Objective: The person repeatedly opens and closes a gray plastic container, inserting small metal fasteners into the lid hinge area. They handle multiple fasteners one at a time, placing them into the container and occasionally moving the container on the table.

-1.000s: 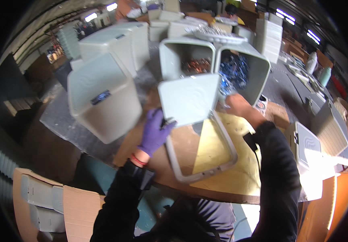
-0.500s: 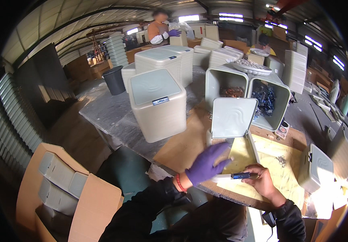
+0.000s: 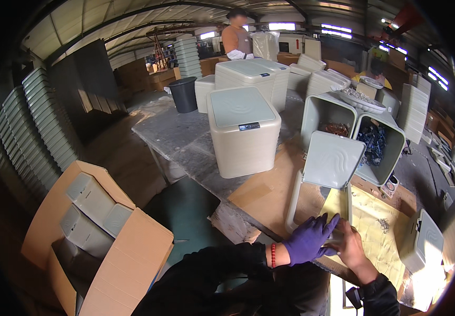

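Table (image 3: 185,138): dark, scuffed; cardboard (image 3: 267,181), yellow sheet (image 3: 377,239) atop.
Roof (image 3: 93,26): arched.
Stacked bins (image 3: 49,116): far left.
Left hand (image 3: 307,243), right hand (image 3: 352,249): together at lid frame (image 3: 294,203); cannot tell their grip.

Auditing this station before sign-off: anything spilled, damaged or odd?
Metal bits lie loose on the yellow sheet, outside any container: spilled or set out, I can't tell. A patch at the table's near edge looks ragged, perhaps torn. The left hand is gloved, the right hand bare.

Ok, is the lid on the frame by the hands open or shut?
Open: the lid stands raised at the far end of the frame, cardboard showing inside.
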Available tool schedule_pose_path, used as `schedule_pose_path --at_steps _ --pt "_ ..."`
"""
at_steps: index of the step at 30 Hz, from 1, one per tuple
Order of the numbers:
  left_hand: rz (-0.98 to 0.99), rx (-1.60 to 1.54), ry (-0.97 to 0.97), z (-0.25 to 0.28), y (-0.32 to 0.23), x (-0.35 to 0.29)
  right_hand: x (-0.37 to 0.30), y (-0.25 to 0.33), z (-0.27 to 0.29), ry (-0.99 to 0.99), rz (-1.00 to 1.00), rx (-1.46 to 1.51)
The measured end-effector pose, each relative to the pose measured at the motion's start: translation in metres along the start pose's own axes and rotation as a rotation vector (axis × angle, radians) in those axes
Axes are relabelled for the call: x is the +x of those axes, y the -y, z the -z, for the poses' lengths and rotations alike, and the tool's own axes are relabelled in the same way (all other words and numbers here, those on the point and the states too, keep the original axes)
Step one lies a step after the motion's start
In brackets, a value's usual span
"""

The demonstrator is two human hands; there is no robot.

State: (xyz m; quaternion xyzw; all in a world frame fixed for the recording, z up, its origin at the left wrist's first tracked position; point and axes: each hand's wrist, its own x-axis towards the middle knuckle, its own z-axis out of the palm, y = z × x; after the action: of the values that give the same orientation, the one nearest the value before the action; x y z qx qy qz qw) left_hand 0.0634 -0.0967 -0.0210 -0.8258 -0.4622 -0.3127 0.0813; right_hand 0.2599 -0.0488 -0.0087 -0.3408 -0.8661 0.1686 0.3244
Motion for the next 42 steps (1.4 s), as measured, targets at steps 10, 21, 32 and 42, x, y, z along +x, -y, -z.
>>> schedule_pose_path --at_steps 10,21,32,42 --pt "-0.317 -0.112 -0.085 0.070 0.051 -0.006 0.012 0.071 0.047 0.166 0.487 -0.229" --pt "-0.341 0.021 -0.285 0.137 0.045 0.054 0.031 0.077 0.011 -0.296 0.097 0.622" --pt "-0.234 0.001 0.319 0.111 0.024 0.080 -0.045 0.019 0.029 0.113 0.121 -0.033" --pt "-0.209 0.113 0.205 0.079 -0.005 0.018 -0.055 0.005 0.036 -0.261 -0.402 0.799"
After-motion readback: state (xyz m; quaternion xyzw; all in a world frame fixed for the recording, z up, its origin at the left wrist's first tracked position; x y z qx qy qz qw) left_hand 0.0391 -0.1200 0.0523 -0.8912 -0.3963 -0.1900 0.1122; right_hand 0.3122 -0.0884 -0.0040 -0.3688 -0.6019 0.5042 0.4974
